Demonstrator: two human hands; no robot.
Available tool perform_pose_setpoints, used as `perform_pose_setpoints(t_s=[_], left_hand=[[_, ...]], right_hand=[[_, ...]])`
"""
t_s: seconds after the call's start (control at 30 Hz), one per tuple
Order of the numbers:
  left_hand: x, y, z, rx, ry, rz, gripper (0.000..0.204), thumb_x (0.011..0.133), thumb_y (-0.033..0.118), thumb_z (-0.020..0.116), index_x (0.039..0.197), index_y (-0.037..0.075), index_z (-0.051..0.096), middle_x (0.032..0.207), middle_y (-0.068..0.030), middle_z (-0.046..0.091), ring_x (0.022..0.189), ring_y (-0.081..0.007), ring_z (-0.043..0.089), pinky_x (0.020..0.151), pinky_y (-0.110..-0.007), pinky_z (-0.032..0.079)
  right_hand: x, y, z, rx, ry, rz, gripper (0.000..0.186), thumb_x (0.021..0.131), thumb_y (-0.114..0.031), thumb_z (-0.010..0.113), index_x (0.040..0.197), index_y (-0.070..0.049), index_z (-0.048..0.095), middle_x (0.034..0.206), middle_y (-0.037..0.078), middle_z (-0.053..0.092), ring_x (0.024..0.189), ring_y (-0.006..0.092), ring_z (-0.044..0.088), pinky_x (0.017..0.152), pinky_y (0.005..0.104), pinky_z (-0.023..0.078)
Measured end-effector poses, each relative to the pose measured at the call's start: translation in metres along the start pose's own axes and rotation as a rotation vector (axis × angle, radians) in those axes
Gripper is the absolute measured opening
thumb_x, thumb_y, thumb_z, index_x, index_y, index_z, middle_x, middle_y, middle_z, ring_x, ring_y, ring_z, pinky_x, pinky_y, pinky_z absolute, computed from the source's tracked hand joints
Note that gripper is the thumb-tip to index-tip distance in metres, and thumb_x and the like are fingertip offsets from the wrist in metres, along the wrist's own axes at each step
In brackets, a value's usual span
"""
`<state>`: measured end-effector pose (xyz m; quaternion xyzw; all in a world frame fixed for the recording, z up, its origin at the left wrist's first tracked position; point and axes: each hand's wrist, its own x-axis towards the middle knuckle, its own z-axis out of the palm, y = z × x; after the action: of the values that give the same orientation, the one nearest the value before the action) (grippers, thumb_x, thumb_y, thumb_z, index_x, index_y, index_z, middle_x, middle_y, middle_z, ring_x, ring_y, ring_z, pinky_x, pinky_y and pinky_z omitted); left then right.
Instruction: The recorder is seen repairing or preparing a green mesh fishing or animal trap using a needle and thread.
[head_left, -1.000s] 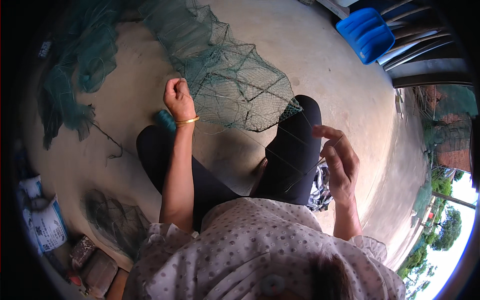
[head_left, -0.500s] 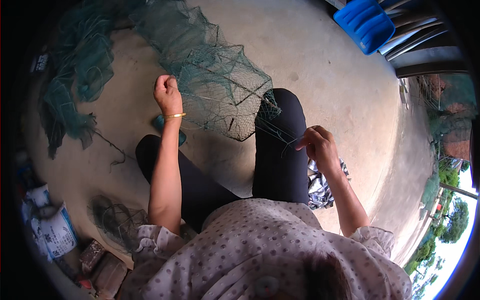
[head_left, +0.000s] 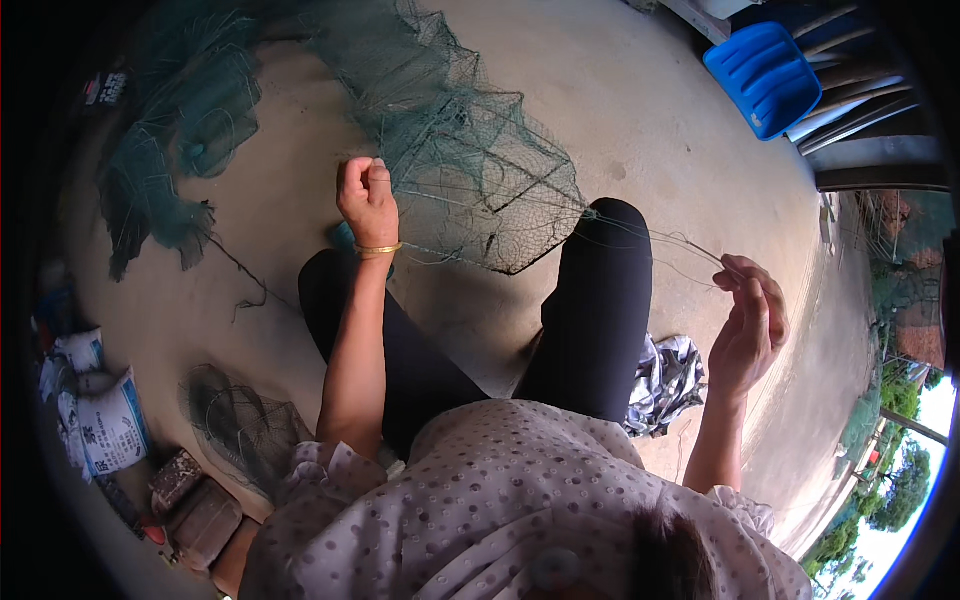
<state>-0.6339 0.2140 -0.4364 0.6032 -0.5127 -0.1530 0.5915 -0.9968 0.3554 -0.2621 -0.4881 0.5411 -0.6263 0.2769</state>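
My left hand (head_left: 367, 203), with a gold bangle at the wrist, is closed on thin line at the left side of a green mesh net cage (head_left: 505, 195) with dark frame rods. My right hand (head_left: 752, 320) is out to the right, fingers pinched on strands of cord (head_left: 690, 243) that run taut to the cage's corner by my right knee (head_left: 610, 240); whether a tool is among the strands is too small to tell. A teal spool (head_left: 342, 236) sits behind my left wrist, mostly hidden.
More green netting (head_left: 170, 150) lies at left, a dark mesh heap (head_left: 235, 420) lower down. Sacks (head_left: 110, 420) and bricks (head_left: 200, 515) are at lower left, crumpled camouflage cloth (head_left: 665, 385) beside my right leg, a blue scoop (head_left: 760, 75) and poles (head_left: 850, 95) at upper right.
Since half a second ago my right hand has moved outward to the right, drawing the cord out longer. My left hand still grips near the cage, shifted slightly right in the view.
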Motion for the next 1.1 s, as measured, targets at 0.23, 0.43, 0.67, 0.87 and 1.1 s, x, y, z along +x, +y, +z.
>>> perform_pose_setpoints(t_s=[0.23, 0.43, 0.67, 0.87, 1.1], left_hand=[[-0.001, 0.009, -0.008, 0.143, -0.116, 0.348, 0.007, 0.081, 0.003, 0.060, 0.081, 0.005, 0.053, 0.075, -0.0105, 0.051, 0.063, -0.0288, 0.054, 0.056, -0.039, 0.044], [-0.045, -0.006, 0.033, 0.177, -0.283, 0.490, 0.014, 0.077, 0.003, 0.063, 0.077, 0.007, 0.050, 0.075, -0.0113, 0.050, 0.063, -0.0317, 0.055, 0.055, -0.042, 0.045], [-0.105, -0.008, 0.046, 0.124, -0.424, 0.419, 0.015, 0.077, 0.002, 0.064, 0.078, 0.007, 0.049, 0.075, -0.0120, 0.050, 0.065, -0.0344, 0.055, 0.056, -0.043, 0.046], [-0.134, -0.019, 0.054, 0.174, -0.410, 0.362, 0.017, 0.076, 0.001, 0.065, 0.077, 0.008, 0.049, 0.074, -0.0107, 0.051, 0.064, -0.0334, 0.056, 0.055, -0.042, 0.046], [-0.143, -0.029, 0.048, 0.213, -0.433, 0.372, 0.018, 0.076, 0.001, 0.065, 0.075, 0.009, 0.049, 0.074, -0.0107, 0.052, 0.064, -0.0335, 0.057, 0.054, -0.043, 0.046]], right_hand=[[0.010, -0.033, -0.040, 0.160, -0.146, -0.165, 0.028, 0.100, -0.013, 0.042, 0.111, 0.001, 0.063, 0.112, 0.023, 0.066, 0.108, 0.0341, 0.063, 0.099, 0.0475, 0.047], [0.027, -0.073, -0.038, 0.900, -0.398, 0.198, 0.023, 0.107, -0.023, 0.029, 0.106, -0.006, 0.045, 0.068, 0.006, 0.048, 0.050, 0.0154, 0.049, 0.065, 0.0377, 0.053], [0.003, -0.103, -0.096, -0.746, -0.572, 0.095, 0.033, 0.093, -0.030, 0.066, 0.116, -0.007, 0.058, 0.054, -0.004, 0.034, 0.043, 0.0076, 0.027, 0.044, 0.0265, 0.022], [-0.006, -0.131, -0.172, -1.597, -0.590, 0.007, 0.015, 0.091, -0.020, 0.068, 0.090, -0.005, 0.067, 0.058, 0.008, 0.048, 0.046, 0.0194, 0.040, 0.047, 0.0363, 0.033], [-0.028, -0.197, -0.383, -1.851, 0.054, 0.241, 0.027, 0.097, -0.031, 0.060, 0.087, -0.007, 0.068, 0.071, 0.013, 0.061, 0.059, 0.0251, 0.057, 0.057, 0.0393, 0.045]])
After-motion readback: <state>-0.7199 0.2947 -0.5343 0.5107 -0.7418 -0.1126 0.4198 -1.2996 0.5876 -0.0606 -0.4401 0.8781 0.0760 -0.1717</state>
